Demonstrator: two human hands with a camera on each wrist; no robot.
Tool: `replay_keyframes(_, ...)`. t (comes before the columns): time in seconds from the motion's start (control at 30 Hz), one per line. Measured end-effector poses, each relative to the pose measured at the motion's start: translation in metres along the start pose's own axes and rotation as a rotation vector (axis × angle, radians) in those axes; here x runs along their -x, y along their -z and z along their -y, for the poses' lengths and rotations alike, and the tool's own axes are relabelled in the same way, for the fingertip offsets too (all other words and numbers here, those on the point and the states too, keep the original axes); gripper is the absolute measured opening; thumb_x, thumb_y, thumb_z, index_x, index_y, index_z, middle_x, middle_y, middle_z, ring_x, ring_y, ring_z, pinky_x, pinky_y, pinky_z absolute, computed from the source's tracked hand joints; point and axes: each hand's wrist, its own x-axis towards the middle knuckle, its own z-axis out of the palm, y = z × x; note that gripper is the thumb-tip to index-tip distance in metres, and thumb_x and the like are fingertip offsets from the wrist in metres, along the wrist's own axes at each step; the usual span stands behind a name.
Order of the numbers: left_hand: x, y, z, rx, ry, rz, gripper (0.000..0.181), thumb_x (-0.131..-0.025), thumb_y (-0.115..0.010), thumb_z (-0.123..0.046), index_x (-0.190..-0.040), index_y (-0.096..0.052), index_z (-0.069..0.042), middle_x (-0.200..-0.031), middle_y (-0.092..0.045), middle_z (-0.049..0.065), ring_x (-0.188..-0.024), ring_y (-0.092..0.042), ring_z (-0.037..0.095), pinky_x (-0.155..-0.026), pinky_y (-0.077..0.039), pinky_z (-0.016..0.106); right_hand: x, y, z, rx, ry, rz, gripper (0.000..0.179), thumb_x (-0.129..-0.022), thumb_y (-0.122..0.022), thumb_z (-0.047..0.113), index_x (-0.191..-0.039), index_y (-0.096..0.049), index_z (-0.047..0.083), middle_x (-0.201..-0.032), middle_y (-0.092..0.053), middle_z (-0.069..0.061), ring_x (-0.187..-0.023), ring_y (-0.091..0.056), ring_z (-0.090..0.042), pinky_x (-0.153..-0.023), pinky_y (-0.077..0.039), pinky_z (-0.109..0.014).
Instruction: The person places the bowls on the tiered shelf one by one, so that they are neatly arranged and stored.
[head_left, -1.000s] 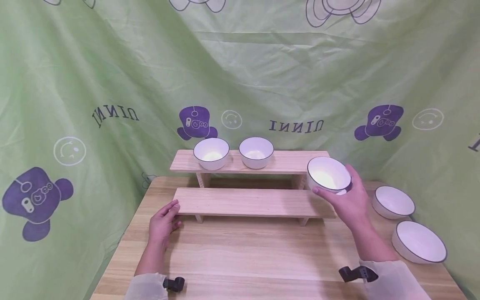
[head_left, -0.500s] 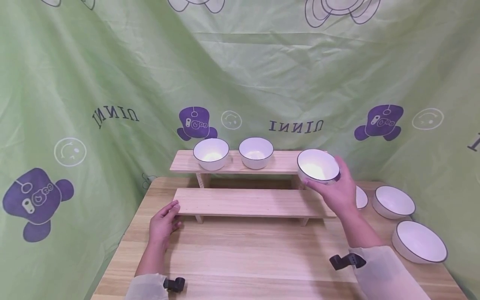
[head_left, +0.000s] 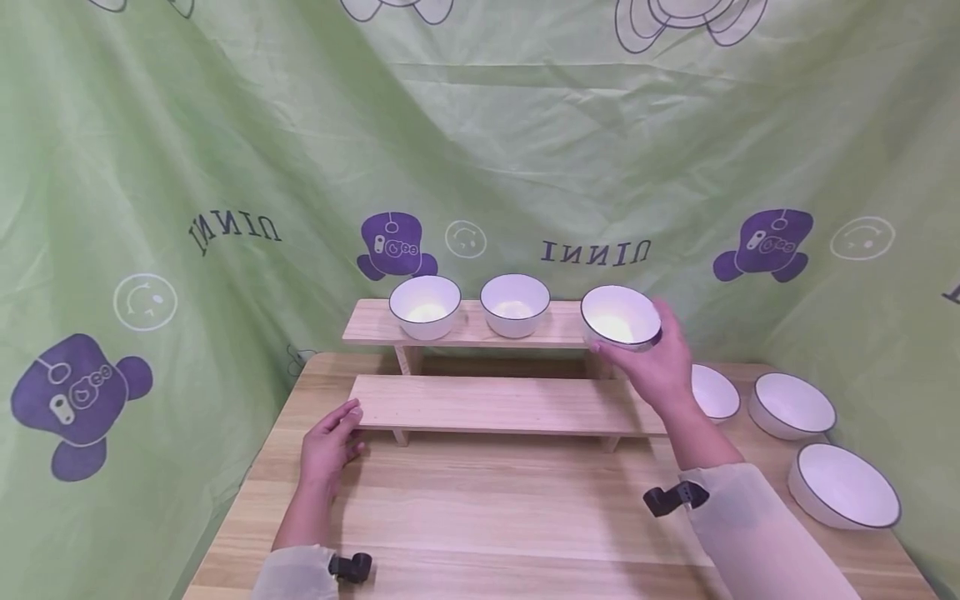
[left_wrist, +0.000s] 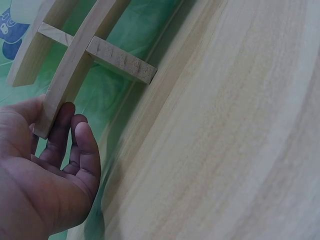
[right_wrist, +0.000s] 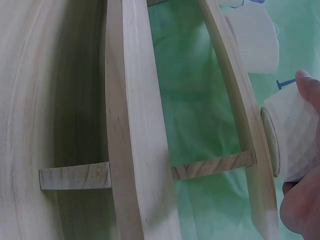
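White bowl (head_left: 619, 315) with dark rim: gripped in right hand (head_left: 662, 360), thumb and fingers around its side, positioned at right end of upper shelf (head_left: 566, 325); contact with shelf not discernible. Left hand (head_left: 327, 446): pinching left end of lower shelf (head_left: 495, 406). Left along upper shelf: two matching bowls (head_left: 515, 307), set apart. At right on bench (head_left: 510, 517): three further bowls (head_left: 793, 406). Behind: green printed curtain (head_left: 480, 150).

Gripping white bowl (head_left: 619, 318) in right hand (head_left: 662, 362) near right edge of upper shelf (head_left: 566, 321), with two bowls (head_left: 425, 315) (head_left: 515, 312) between there and left edge. Holding lower shelf (head_left: 502, 406) by left edge with left hand (head_left: 327, 446). Seeing three bowls (head_left: 714, 392) (head_left: 791, 408) (head_left: 843, 487) toward right edge of table (head_left: 487, 517).
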Motion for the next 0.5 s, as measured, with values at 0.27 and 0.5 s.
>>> replay_keyframes(0.27,-0.001,0.0,0.0,-0.001,-0.005,-0.004,0.059,-0.09,-0.083,-0.039,-0.141,-0.065,-0.013,-0.126,-0.063,-0.005,-0.095,-0.067,0.014,-0.077,-0.064,0.029,-0.012,-0.01,0.003,0.002,0.0,-0.005,0.133,-0.064,-0.099,0.051,-0.167,-0.02,0.019,-0.164,-0.034,-0.017,-0.148,-0.034,-0.038,-0.122,-0.029,-0.058)
replay_keyframes(0.5,-0.001,-0.001,0.001,-0.005,-0.002,0.002,0.059,-0.09,-0.083,-0.04,-0.14,-0.065,-0.014,-0.121,-0.066,-0.005,-0.095,-0.066,0.014,-0.079,-0.064,0.031,-0.021,-0.013,0.003,0.027,-0.019,-0.006,0.133,-0.064,-0.098,0.055,-0.167,-0.02,0.019,-0.165,-0.034,-0.015,-0.149,-0.035,-0.036,-0.123,-0.03,-0.055)
